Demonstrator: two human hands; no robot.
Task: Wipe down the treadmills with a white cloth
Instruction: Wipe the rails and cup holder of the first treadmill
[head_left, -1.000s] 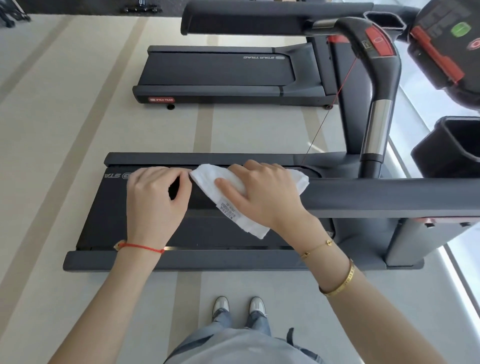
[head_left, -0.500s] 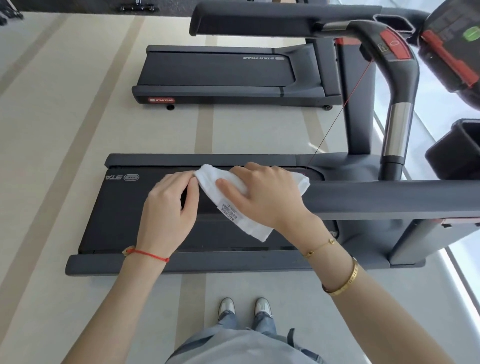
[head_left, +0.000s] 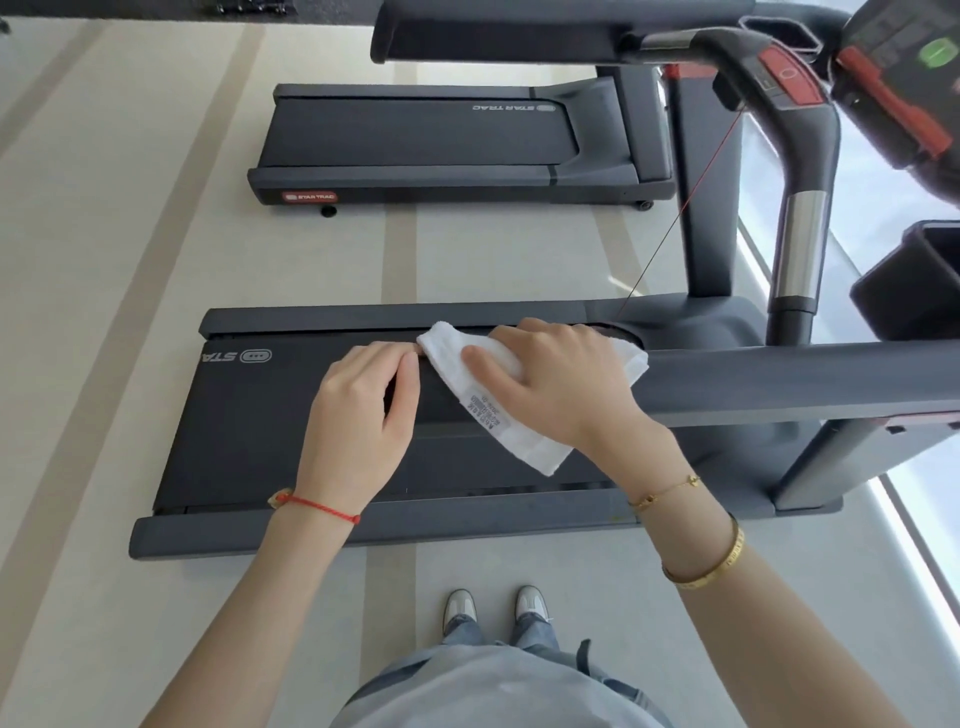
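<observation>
White cloth (head_left: 524, 421): folded, draped over the end of the near treadmill's (head_left: 249, 415) side handrail (head_left: 779, 384), one corner hanging down toward me w/ a printed care label facing up. Far corner sits just beside the belt's far edge.

My right hand (head_left: 566, 384): laid on top of the cloth, palm down, fingers curled over the far side and thumb stretched across the near side, so I grip the cloth against the rail. Two gold bracelets on that wrist, a thin chain and a wider bangle.

My left hand (head_left: 358, 415): just left of the cloth, back of hand up, fingers bent w/ tips at the cloth's left corner. Contact looks like a light pinch of that corner, but the tips are tucked under, so I cannot tell for certain. Red string bracelet on that wrist.

Near treadmill: dark belt runs left-right in front of me, grey side rails front and back, partial logo at the left end. Upright post w/ chrome section and red button pad at upper right; console w/ green button at the far right edge.

Second treadmill (head_left: 415, 140): parallel, well apart across the pale striped floor (head_left: 104, 260), red brand badge on its near rail.

My shoes (head_left: 493, 608) are visible at the bottom, near the front rail.
</observation>
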